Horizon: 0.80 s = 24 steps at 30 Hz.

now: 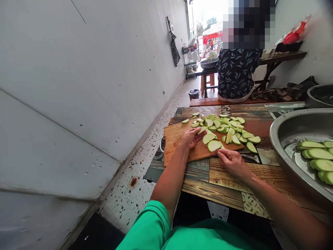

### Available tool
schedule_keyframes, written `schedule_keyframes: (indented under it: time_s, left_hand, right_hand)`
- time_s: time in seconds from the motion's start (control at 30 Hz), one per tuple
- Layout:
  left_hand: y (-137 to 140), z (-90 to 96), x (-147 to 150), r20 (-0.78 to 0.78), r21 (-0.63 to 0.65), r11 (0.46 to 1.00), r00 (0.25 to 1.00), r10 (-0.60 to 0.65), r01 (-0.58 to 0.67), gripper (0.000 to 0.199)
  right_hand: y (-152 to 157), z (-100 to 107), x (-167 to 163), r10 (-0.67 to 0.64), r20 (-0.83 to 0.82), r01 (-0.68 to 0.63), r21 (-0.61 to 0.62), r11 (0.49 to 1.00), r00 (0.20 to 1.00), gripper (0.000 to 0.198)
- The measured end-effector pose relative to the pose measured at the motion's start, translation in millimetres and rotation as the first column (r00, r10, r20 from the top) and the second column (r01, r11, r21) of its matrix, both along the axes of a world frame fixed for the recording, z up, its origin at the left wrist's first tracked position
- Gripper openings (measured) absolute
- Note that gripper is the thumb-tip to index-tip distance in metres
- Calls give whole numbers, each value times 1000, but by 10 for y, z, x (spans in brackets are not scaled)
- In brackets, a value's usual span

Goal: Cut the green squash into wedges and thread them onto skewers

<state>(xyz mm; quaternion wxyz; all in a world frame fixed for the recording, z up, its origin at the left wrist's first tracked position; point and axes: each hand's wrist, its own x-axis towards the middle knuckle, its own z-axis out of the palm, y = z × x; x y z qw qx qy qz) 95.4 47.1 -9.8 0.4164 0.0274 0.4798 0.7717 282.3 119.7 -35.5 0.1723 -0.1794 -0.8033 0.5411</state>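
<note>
Half-round zucchini slices [222, 129], green-skinned and pale inside, lie heaped over the far right part of a wooden cutting board [173, 137] and onto the table beside it. My left hand [190, 138] is over the board, with a zucchini slice [202, 130] between its thumb and fingers. At the board's near edge, my right hand [232, 162] pinches another zucchini slice [214, 145] by its lower right side. Between my hands more slices are fanned out, and their lower parts are partly hidden. No knife shows.
To the right, a large metal basin [276, 133] holds long zucchini slices [318, 154]; another basin [321, 94] stands behind it. The patterned wooden table [229, 173] runs beneath the board. Beyond it, a person [235, 74] sits on a bench [205, 102], back turned. A white wall [91, 86] rises at left.
</note>
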Motion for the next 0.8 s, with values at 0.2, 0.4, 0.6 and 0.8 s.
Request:
schedule_keyframes:
  time_s: [0.2,0.4,0.6,0.8]
  left_hand:
    - [34,-17,54,-49,-45,998,998,-47,45,6]
    - [45,-18,48,-113,-31,999,994,-10,6,4]
    - [48,-71,126,-480,12,991,869,124,-135,25]
    - [64,-83,215,-708,-88,994,698,-109,65,42]
  right_hand:
    - [3,5,-21,-8,-2,8,43,999,1000,34]
    - [109,136,6,-71,-35,68,-79,995,997,34]
    - [332,342,122,-358,-193,273,-360,892,914,31]
    - [305,325,111,-350,-226,249,-377,892,909,29]
